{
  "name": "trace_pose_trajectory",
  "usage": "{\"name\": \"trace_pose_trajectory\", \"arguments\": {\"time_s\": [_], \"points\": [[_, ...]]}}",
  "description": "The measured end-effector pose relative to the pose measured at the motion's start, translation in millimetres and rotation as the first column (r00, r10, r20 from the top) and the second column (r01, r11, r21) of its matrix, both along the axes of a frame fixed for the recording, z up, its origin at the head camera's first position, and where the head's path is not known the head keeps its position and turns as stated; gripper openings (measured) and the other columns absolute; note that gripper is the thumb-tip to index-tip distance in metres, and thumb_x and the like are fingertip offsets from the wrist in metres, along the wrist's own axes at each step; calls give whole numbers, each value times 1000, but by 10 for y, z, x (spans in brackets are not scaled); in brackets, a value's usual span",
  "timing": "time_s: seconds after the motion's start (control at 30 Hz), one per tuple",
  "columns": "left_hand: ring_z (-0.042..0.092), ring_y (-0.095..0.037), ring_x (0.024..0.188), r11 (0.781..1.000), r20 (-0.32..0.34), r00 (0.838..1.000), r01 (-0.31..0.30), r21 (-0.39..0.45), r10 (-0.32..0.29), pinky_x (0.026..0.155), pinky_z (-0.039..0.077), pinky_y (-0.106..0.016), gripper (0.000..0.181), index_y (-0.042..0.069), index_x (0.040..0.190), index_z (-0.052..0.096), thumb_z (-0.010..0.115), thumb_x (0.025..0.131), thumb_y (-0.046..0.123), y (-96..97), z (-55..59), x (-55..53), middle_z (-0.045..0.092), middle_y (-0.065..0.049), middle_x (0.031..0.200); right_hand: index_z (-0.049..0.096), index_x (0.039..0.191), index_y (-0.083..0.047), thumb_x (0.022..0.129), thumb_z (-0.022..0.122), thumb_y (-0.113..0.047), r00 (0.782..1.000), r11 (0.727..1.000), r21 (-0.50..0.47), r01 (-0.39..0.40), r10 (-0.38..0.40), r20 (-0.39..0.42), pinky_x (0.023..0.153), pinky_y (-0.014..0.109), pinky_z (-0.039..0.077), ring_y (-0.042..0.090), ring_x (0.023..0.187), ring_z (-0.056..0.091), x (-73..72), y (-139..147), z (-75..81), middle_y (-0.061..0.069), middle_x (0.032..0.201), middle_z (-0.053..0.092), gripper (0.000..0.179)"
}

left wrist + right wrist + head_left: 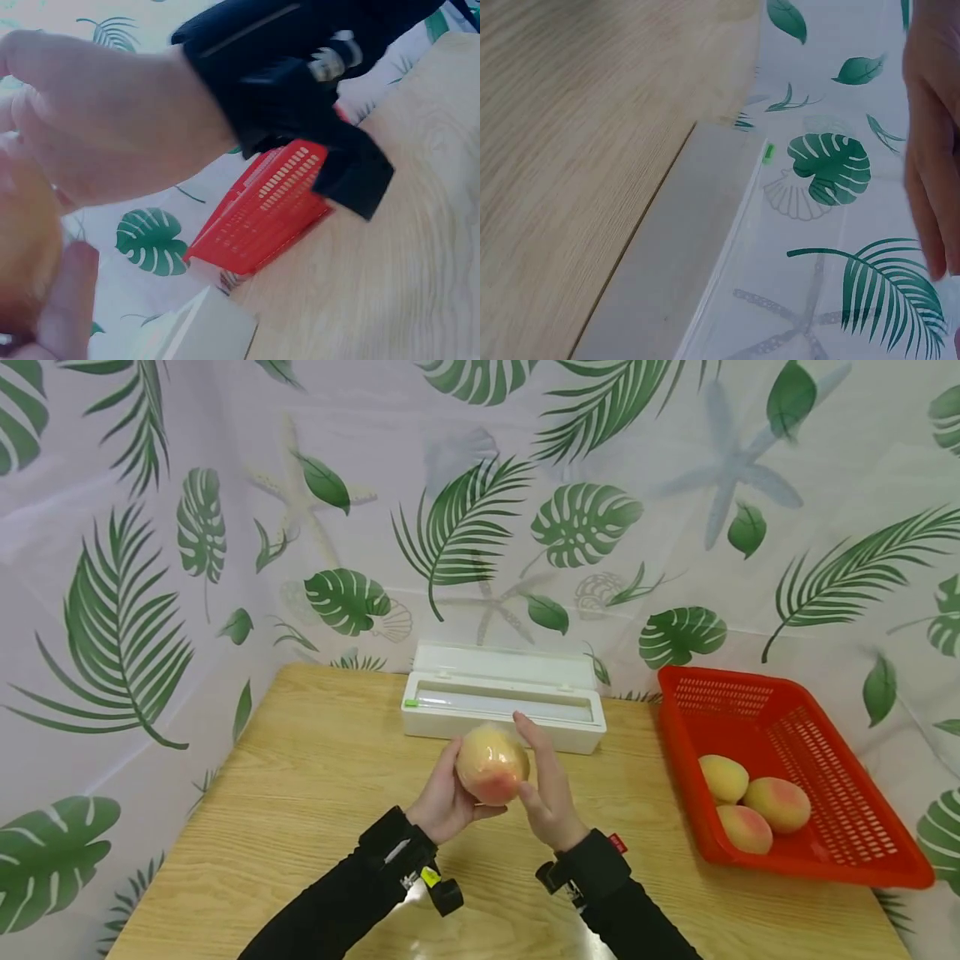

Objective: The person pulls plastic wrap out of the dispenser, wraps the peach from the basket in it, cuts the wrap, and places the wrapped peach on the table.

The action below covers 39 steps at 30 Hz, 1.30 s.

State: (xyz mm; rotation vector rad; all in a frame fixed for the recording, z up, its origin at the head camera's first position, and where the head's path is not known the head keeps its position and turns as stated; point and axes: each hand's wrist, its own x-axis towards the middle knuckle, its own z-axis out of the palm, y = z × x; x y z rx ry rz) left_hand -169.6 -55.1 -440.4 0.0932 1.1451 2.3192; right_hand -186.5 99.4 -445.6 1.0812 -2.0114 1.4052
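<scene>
A yellow and pink peach (491,766) with a glossy, clear wrap over it is held above the table. My left hand (441,800) grips it from the left and below, the thumb along its side. On the right, my right hand (553,795) has its fingers extended upward, the thumb at or very near the peach's lower right side. In the left wrist view the peach (26,232) shows blurred at the left edge. Just behind the hands stands a white cling film dispenser (495,727), its lid (502,664) raised and a film roll inside.
A red plastic basket (798,868) stands at the table's right side, with several peaches (777,804) in it. The wooden table (300,760) meets a leaf-patterned cloth (480,593) at the back and left.
</scene>
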Motion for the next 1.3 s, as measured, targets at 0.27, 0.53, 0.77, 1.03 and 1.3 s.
{"name": "trace_pose_trajectory", "arguments": {"time_s": [0.27, 0.53, 0.77, 1.03, 1.3], "points": [[49, -15, 85, 999, 57, 998, 25, 34, -27, 69, 42, -29, 44, 11, 120, 38, 26, 86, 37, 1, 143, 57, 46, -5, 103, 48, 110, 12, 91, 34, -44, 962, 1000, -2, 9, -9, -273, 93, 29, 35, 34, 107, 46, 28, -44, 104, 28, 116, 47, 60], [51, -11, 85, 999, -29, 999, 20, 34, -19, 72, 43, -24, 39, 13, 104, 46, 28, 89, 45, 59, 247, 121, 51, 0, 96, 53, 103, 12, 87, 35, -37, 829, 985, 172, -19, 112, -549, 81, 40, 44, 34, 97, 52, 43, -78, 228, 25, 107, 53, 54], [52, -12, 83, 997, -27, 999, -26, -73, 24, 69, 44, -24, 37, 13, 96, 49, 36, 90, 48, 68, 227, 144, 51, 0, 94, 52, 104, 14, 86, 33, -40, 802, 994, 101, 33, 34, -597, 70, 38, 49, 30, 84, 58, 71, -111, 114, 23, 96, 57, 60], [51, -12, 81, 987, -52, 993, -115, -112, 110, 72, 42, -25, 26, 14, 87, 54, 33, 94, 27, 90, 169, 154, 53, 0, 89, 55, 99, 15, 85, 33, -42, 759, 998, -33, 57, -65, -648, 63, 36, 51, 32, 76, 61, 79, -151, -44, 26, 92, 59, 63], [50, -12, 81, 974, 4, 988, -153, -165, 155, 73, 42, -26, 26, 11, 91, 52, 31, 93, 25, 129, 88, 138, 52, -1, 89, 55, 98, 15, 87, 30, -44, 817, 998, -10, 65, -59, -574, 62, 35, 51, 29, 74, 61, 80, -103, -123, 23, 90, 60, 65]]}}
